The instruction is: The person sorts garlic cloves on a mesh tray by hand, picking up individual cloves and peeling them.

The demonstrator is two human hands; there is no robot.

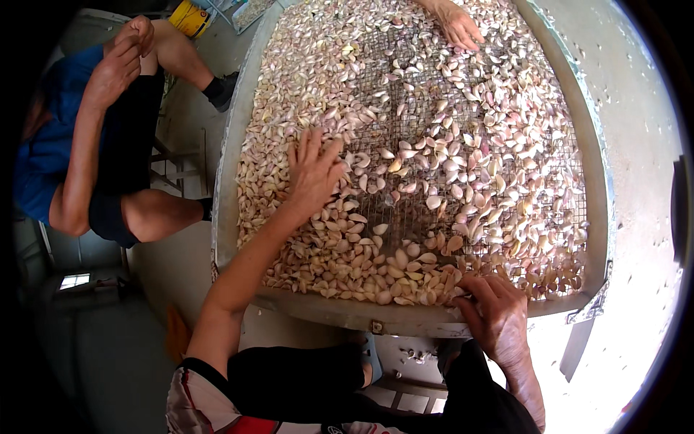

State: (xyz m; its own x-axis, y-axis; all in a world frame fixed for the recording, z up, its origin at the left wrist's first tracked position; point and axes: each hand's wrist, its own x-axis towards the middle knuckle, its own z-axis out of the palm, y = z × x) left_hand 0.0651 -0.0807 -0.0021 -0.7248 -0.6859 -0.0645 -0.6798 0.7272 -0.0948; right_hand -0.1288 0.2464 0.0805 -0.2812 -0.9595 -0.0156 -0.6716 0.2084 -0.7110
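Garlic cloves [307, 94] are borne on a mesh-bottomed tray [325, 309], heaped along its left and near edges; barer mesh [377, 79] is left down the middle. The left hand [315, 175] is laid on them toward the left edge, fingers apart. The right hand [497, 309] is curled at the near edge; whether a clove is clamped cannot be told.
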